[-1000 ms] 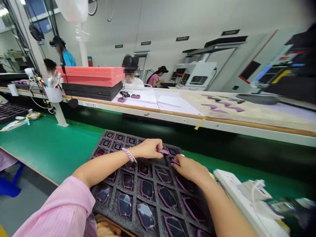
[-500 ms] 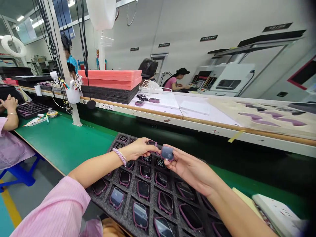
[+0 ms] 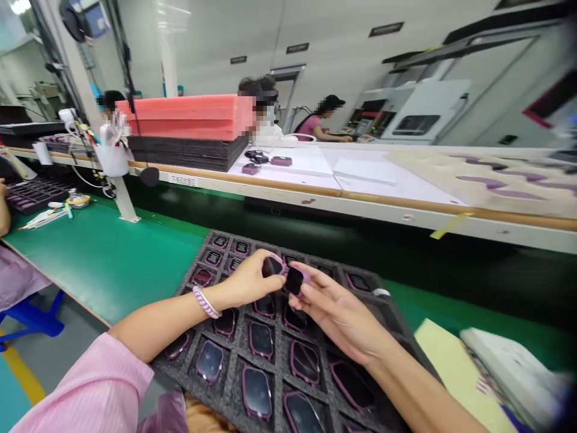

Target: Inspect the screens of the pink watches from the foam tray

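A black foam tray [image 3: 234, 355] lies on the green bench in front of me, its pockets filled with several purple-rimmed watch bodies with dark glass faces. My left hand [image 3: 246, 279] hovers above the tray's middle, fingers pinched on one watch body [image 3: 271, 266]. My right hand [image 3: 333, 310] is just beside it, palm up, thumb and fingers closed on a second watch body [image 3: 295, 280]. The two pieces nearly touch. A pale beaded bracelet [image 3: 205, 302] circles my left wrist.
A raised white shelf [image 3: 360, 198] crosses behind the tray, bearing a stack of red and black foam sheets [image 3: 189, 129]. Another person's arm [image 3: 3, 207] shows at the far left by a second tray [image 3: 31, 193]. A white box and yellow sheet [image 3: 455, 373] lie at my right.
Both hands have lifted a watch body each off the far part of the tray and now hold them closer together, faces turned toward me. The view has swung slightly.
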Demonstrator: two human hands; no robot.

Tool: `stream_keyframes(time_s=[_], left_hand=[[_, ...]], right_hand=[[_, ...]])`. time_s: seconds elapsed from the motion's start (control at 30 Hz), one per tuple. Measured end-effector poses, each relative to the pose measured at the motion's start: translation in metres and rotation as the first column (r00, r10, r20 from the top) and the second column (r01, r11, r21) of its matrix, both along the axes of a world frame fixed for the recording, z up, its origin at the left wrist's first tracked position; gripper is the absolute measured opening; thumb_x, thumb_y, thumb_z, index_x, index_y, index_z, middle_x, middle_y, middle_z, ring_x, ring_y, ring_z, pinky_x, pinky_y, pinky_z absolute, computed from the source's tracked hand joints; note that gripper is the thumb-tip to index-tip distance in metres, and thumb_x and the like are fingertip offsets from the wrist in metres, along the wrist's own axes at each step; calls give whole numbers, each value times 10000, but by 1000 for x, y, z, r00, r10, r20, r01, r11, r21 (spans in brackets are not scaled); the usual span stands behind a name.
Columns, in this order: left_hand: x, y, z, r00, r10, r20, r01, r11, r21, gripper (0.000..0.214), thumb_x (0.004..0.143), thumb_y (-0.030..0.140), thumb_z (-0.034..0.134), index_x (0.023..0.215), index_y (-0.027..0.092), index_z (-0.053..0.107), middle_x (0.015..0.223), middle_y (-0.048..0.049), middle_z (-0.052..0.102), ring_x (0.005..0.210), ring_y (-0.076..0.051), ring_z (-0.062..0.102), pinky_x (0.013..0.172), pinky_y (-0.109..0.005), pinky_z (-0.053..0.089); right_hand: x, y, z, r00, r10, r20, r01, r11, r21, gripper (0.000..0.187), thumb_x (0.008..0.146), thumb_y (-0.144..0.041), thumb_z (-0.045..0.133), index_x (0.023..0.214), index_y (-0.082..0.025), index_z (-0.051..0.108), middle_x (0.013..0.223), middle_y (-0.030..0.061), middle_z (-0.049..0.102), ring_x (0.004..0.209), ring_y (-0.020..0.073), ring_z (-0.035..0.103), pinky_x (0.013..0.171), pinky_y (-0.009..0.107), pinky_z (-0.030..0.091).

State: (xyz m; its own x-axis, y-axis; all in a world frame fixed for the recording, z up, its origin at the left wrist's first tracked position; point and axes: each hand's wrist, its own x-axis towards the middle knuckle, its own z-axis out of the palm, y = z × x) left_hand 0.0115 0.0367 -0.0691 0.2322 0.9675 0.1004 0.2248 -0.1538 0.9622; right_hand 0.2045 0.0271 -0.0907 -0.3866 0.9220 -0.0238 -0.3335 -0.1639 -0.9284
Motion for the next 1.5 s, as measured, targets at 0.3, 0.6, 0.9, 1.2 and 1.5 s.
stream_keyframes(time_s=[0.3, 0.6, 0.9, 1.2, 1.5], left_hand=[[0, -3, 1, 994, 65, -92, -46, 980, 192, 318, 817, 146, 637, 1125, 175, 563, 1085, -42, 657, 942, -158, 615, 851, -275, 482], [2, -9, 2, 993, 41, -111, -13, 970, 242, 346, 807, 180, 590, 1151, 170, 553, 1057, -45, 660, 833, -135, 609, 653, -225, 457], [3, -7, -3, 994, 42, -100, -12, 961, 276, 338, 805, 160, 572, 1141, 178, 544, 1022, -35, 667, 905, -150, 627, 850, -273, 495], [3, -7, -2, 995, 51, -80, -28, 966, 256, 338, 798, 185, 576, 1134, 170, 549, 1046, -47, 653, 915, -150, 609, 849, -272, 482], [5, -7, -3, 996, 52, -72, -32, 967, 252, 329, 810, 196, 575, 1137, 176, 550, 1077, -55, 651, 946, -158, 613, 844, -272, 491]], right_hand=[[0, -4, -4, 986, 108, -130, -102, 993, 54, 491, 840, -391, 934, 1264, -298, 704, 966, 16, 632, 770, 142, 607, 744, 246, 516], [2, -4, 1, 985, 96, -142, -89, 995, 49, 533, 797, -392, 938, 1251, -261, 692, 1003, 29, 627, 736, 158, 578, 715, 290, 506], [2, -6, 1, 987, 98, -130, -90, 994, 69, 536, 812, -399, 918, 1262, -251, 668, 957, 25, 624, 749, 176, 594, 722, 306, 518], [2, -8, 1, 983, 127, -135, -116, 989, 88, 521, 823, -384, 918, 1260, -254, 666, 969, 23, 626, 750, 172, 606, 729, 298, 518], [1, -8, 2, 984, 130, -120, -117, 987, 105, 516, 829, -400, 904, 1261, -260, 659, 972, 20, 610, 752, 177, 599, 735, 312, 526]])
